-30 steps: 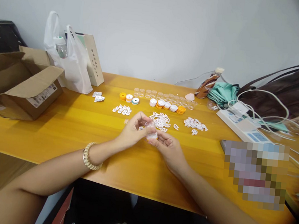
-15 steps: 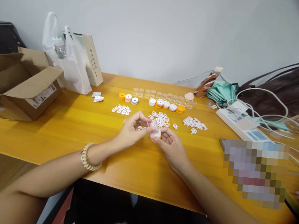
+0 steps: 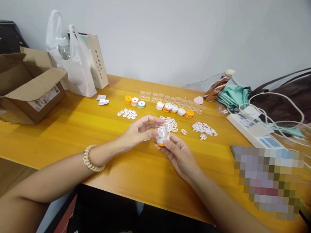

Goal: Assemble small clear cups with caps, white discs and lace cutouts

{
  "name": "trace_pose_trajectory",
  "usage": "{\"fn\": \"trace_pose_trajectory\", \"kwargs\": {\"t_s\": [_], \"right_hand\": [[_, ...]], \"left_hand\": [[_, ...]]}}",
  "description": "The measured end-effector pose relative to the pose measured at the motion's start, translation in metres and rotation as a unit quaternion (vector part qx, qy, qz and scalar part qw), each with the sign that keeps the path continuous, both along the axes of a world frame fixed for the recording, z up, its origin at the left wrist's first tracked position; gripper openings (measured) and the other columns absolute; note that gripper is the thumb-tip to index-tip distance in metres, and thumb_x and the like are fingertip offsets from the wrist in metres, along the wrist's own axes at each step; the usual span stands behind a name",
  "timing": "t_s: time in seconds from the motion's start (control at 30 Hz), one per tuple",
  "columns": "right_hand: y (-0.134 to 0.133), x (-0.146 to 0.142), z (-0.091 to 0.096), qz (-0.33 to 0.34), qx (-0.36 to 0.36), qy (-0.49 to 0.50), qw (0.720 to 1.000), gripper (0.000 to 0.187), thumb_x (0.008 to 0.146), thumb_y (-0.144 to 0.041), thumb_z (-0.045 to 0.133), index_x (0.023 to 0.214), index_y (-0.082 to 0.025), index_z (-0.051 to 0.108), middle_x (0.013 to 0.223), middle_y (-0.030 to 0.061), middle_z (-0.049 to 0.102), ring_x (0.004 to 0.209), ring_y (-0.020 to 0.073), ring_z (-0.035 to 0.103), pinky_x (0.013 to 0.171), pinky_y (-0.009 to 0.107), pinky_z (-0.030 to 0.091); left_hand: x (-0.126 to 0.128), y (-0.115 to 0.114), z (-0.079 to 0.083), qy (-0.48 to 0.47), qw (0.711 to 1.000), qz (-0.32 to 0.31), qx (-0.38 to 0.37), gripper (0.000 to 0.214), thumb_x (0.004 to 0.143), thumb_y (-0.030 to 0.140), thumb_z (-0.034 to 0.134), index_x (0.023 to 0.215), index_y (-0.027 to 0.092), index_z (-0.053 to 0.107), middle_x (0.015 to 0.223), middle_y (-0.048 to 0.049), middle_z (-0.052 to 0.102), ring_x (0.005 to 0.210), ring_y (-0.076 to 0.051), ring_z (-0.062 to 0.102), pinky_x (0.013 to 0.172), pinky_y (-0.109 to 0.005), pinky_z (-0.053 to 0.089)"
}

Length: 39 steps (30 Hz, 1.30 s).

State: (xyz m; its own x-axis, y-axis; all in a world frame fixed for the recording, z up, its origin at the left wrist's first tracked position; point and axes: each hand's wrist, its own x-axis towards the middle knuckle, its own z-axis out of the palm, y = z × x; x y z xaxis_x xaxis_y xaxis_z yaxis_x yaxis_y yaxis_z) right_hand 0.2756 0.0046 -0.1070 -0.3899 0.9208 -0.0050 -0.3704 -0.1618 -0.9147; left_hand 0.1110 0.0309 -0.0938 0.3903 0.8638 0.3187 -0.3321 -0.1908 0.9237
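Note:
Between my two hands is a small clear plastic cap sitting over a white and orange base, with a white part visible inside. My left hand has its thumb and fingers on the clear cap from the left. My right hand grips the base from the right. Beyond them lie a pile of white lattice-like plastic pieces and a second pile to the right. White pegged discs stand in a group to the left.
Clear cups line the back, with white and orange round bases before them. A cardboard box and white plastic bag stand left. On the right are a bottle, a power strip and cables.
The clear cap now stands upright over the white and orange base, where before it was tilted and more covered by my fingers. My left fingers have straightened along its top.

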Motion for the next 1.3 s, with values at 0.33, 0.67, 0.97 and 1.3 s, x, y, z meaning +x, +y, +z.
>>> {"fn": "trace_pose_trajectory", "kwargs": {"t_s": [0.33, 0.67, 0.97, 1.3], "right_hand": [[0.0002, -0.0019, -0.0024, -0.013, 0.02, -0.009, 1.0, 0.019, 0.072, -0.029, 0.068, 0.089, -0.022, 0.065, 0.093, 0.0009, 0.068, 0.081, 0.0127, 0.064, 0.082, 0.028, 0.048], [-0.0004, -0.0028, -0.0025, -0.019, 0.018, -0.01, 1.0, 0.021, 0.072, -0.03, 0.067, 0.092, -0.023, 0.065, 0.092, 0.001, 0.068, 0.083, 0.0137, 0.063, 0.082, 0.028, 0.049], [-0.0012, -0.0037, -0.0025, -0.018, 0.014, -0.005, 1.0, 0.024, 0.071, -0.029, 0.068, 0.094, -0.023, 0.065, 0.097, 0.002, 0.068, 0.085, 0.014, 0.062, 0.083, 0.028, 0.049], [-0.0026, -0.0057, -0.0008, -0.025, 0.011, -0.002, 1.0, 0.025, 0.07, -0.028, 0.069, 0.094, -0.023, 0.064, 0.098, 0.0023, 0.067, 0.09, 0.0155, 0.061, 0.086, 0.031, 0.048]], "left_hand": [[0.0013, -0.0029, 0.0, 0.023, 1.0, -0.002, -0.019, 0.041, 0.075, 0.032, 0.064, 0.112, 0.022, 0.049, 0.111, -0.0088, 0.055, 0.105, -0.021, 0.051, 0.075, -0.026, 0.046], [0.0035, -0.0033, -0.0001, -0.017, 1.0, -0.003, -0.026, 0.039, 0.079, 0.033, 0.061, 0.114, 0.023, 0.047, 0.112, -0.0083, 0.054, 0.099, -0.018, 0.053, 0.078, -0.027, 0.045], [0.0067, -0.0047, -0.0027, -0.02, 0.998, -0.046, -0.046, 0.041, 0.08, 0.034, 0.058, 0.116, 0.023, 0.045, 0.114, -0.0089, 0.055, 0.099, -0.02, 0.055, 0.075, -0.029, 0.046], [0.0073, -0.0051, -0.0024, -0.031, 0.995, -0.049, -0.082, 0.039, 0.083, 0.044, 0.051, 0.116, 0.022, 0.046, 0.11, -0.0101, 0.056, 0.094, -0.02, 0.055, 0.068, -0.028, 0.044]]}}
